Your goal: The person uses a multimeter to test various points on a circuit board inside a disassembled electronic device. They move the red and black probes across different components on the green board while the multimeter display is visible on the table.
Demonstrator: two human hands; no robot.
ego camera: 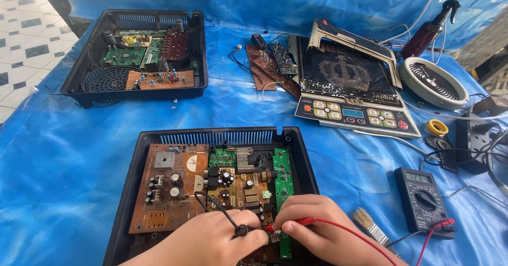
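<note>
The green circuit board (282, 186), a narrow strip with its long axis running away from the person, lies directly under and just beyond the right hand (312, 221), along the right-hand wall of the open black housing (127, 192). The right hand is nearer to it; its fingers are pinched closed around the red probe (288, 224), whose tip points left and down toward the near end of that strip. The left hand (211, 239), just beside the right and nearly touching it, is closed on the black probe (242, 230), with the black lead (214, 205) looping up over the middle brown board (235, 184). Where the two probe tips actually land is hidden by the fingers. The housing holds three boards side by side: a larger brown board (166, 186) to the left of the hands, the middle one crowded with capacitors and a heat sink, and the green strip. To the right of the right hand, the red lead (349, 231) runs out past a small brush (370, 226) to a multimeter (423, 200) lying flat on the blue tarp (63, 155). Well beyond the hands sit a second open housing (90, 59) with its own boards, far left, and a glass cooktop panel (349, 80), a round heating coil (434, 80) and a spray bottle (431, 28), far right.
</note>
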